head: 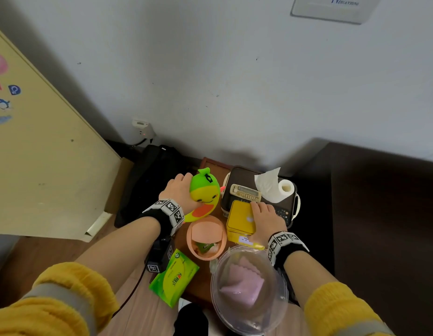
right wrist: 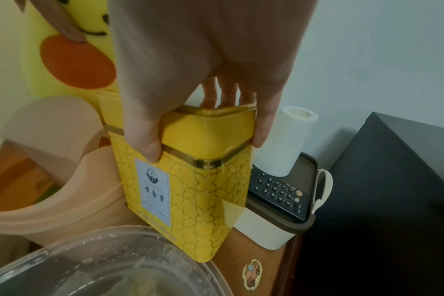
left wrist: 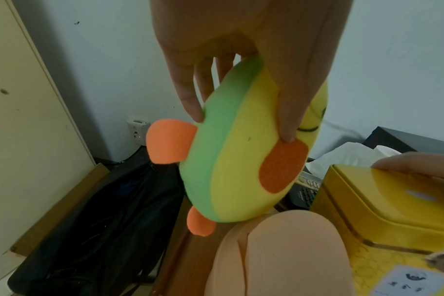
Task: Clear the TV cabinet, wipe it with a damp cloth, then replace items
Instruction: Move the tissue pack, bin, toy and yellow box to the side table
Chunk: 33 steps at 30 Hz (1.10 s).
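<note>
My left hand [head: 178, 190] grips a green and yellow plush toy [head: 204, 195] with orange patches, thumb on its front and fingers behind; the toy [left wrist: 231, 152] hangs tilted above the brown stool top [right wrist: 254, 246]. My right hand [head: 264, 218] grips the lid end of a yellow tea tin [head: 241, 220]; the tin [right wrist: 190, 180] stands upright, thumb on its front and fingers over the far side. A clear bowl [head: 278, 299] holding a purple cloth [head: 242, 284] sits nearest me. The dark TV cabinet [head: 380, 214] lies to the right.
A peach lidded bin [head: 205, 236] stands between the toy and the bowl. A brown-lidded box [right wrist: 302, 220] carries a remote [right wrist: 279, 192], a toilet roll [head: 281, 189] and a beige remote [head: 244, 194]. A green tissue pack [head: 174, 277] and a black bag [left wrist: 101, 220] lie left.
</note>
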### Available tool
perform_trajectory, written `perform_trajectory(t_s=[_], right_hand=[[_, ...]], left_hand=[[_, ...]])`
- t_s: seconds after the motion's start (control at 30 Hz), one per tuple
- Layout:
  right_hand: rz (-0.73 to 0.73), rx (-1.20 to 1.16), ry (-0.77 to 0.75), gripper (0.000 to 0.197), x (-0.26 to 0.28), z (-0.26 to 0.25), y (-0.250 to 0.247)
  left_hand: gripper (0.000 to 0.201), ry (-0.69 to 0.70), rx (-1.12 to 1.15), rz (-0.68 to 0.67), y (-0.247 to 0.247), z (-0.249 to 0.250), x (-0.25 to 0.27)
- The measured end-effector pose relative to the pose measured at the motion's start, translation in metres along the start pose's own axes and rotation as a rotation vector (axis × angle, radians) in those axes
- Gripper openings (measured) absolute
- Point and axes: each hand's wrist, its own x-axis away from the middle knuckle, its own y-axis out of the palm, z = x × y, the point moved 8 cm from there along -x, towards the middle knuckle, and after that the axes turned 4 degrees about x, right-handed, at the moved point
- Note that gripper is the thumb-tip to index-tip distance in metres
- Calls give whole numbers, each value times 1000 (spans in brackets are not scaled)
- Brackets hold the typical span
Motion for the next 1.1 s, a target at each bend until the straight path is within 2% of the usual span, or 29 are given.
perform_trajectory(t_s=[0.43, 0.73, 0.87, 1.0, 1.1], right_hand=[[108, -6, 14, 98, 0, -9, 8], [67, 5, -18, 103, -9, 4, 46], [37, 58, 10, 99, -16, 5, 67], [65, 2, 91, 100, -18, 15, 71], [57, -14, 185, 87, -12, 33, 81]], left_hand=[[77, 10, -22, 6, 1, -2, -5], [59, 0, 9, 1, 15, -10, -19], [60, -13, 2, -16, 31, -12, -27], [60, -62, 9, -35, 46, -16, -33], [51, -108, 81, 1, 54, -18, -41]])
